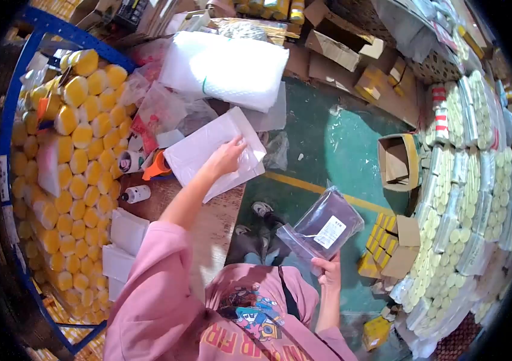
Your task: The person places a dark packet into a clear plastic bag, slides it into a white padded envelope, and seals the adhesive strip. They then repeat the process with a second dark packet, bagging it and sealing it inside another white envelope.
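My left hand point(227, 157) rests on a stack of flat white plastic mailing bags point(199, 150) at the edge of a wooden table point(223, 225). Its fingers are stretched over the top bag, slightly bent. In my right hand point(328, 272) is a clear plastic bag point(331, 219) with something dark and flat inside and a white printed label point(330, 232) on its front. I grip the bag by its lower edge, above the floor. A large white bubble-wrap roll point(226, 66) lies behind the white bags.
Orange tape dispenser point(157, 166) and a small white bottle point(137, 194) stand left on the table. Yellow-and-white rolls point(81, 186) fill a blue-framed rack. Right, on the green floor point(352, 144), are an open carton point(397, 162), a box of yellow packets point(401, 246) and stacked bagged goods point(448, 210).
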{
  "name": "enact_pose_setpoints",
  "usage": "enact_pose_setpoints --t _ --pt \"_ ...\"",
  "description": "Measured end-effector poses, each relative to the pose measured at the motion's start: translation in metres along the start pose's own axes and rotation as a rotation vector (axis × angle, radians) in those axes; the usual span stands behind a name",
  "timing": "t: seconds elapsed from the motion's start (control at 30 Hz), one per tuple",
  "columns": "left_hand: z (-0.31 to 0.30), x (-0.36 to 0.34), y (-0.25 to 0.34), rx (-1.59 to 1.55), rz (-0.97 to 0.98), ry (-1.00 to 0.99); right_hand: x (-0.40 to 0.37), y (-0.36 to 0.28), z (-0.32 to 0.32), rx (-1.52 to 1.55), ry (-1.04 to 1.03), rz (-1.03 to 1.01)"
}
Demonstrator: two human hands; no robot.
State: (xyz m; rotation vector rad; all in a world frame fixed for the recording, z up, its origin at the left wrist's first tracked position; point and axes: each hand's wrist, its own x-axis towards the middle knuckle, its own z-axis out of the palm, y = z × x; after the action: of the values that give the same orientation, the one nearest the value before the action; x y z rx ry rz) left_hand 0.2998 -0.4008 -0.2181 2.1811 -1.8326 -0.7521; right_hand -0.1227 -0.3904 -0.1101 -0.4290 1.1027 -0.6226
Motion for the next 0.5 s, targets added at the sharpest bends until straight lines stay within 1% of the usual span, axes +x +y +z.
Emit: enact_pose_setpoints --t 0.1,0.13,0.2,0.23,0.27,0.3,0.33,0.37,0.43,0.5 --pt "-0.011 0.003 -0.019 0.020 0.122 -0.101 0.000 0.004 -0.012 0.011 -0.022 0.012" --pt "-0.017 -0.002 -0.021 -0.020 0.186 -0.008 0.000 0.006 -0.011 0.034 -0.031 0.002" --pt "-0.049 -0.021 -0.012 -0.030 0.139 -0.022 -0.002 0.011 -0.008 0.070 -0.023 -0.020" --pt "-0.063 -0.035 -0.012 -0.059 0.061 -0.068 -0.001 0.015 -0.012 0.053 -0.058 -0.011" --pt "-0.081 -0.051 -0.007 0.054 0.044 -0.112 -0.002 0.019 -0.018 0.072 -0.075 0.046" --pt "-0.093 -0.073 -0.005 -0.008 -0.063 -0.134 -0.002 0.023 -0.023 0.087 -0.098 0.103" --pt "-0.110 -0.096 0.011 -0.012 -0.148 -0.144 -0.005 0.024 -0.016 0.112 -0.052 0.091" --pt "-0.115 -0.123 0.007 -0.050 -0.229 -0.177 -0.009 0.033 -0.018 0.128 -0.055 0.096" --pt "-0.116 -0.184 0.002 0.164 -0.389 -0.268 -0.005 0.044 -0.020 0.133 -0.102 0.100" --pt "-0.107 -0.239 0.005 0.410 -0.344 -0.444 -0.008 0.047 -0.010 0.162 -0.099 0.127"
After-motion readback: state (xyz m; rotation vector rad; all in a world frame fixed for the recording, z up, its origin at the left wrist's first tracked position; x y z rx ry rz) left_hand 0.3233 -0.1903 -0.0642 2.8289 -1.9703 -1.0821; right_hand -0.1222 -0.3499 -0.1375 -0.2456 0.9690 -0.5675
